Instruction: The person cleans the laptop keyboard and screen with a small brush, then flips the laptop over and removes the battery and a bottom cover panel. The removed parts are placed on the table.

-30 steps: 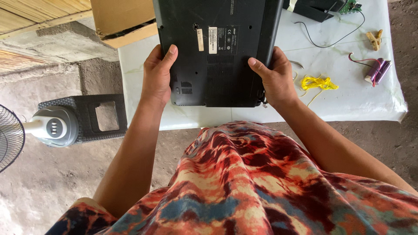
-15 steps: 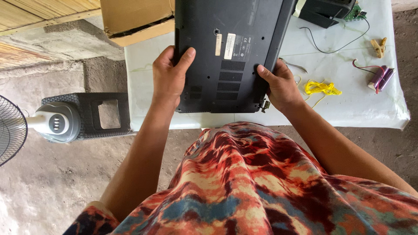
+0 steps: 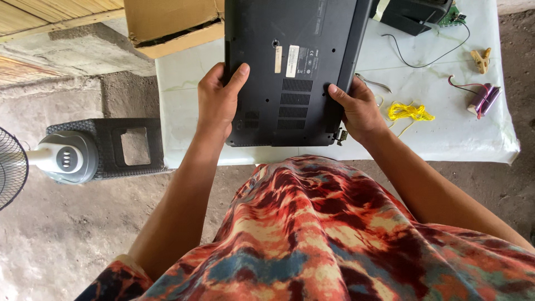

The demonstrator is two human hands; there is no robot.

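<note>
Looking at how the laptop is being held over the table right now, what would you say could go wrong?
1. The laptop, underside up, is gripped only at its near edges by the left hand and right hand; it might slip and drop onto the table.
2. A hinge bracket sticks out at the near corner beside the right hand and could scratch skin.
3. The yellow wire and loose black wire lie close by and could snag.
</note>
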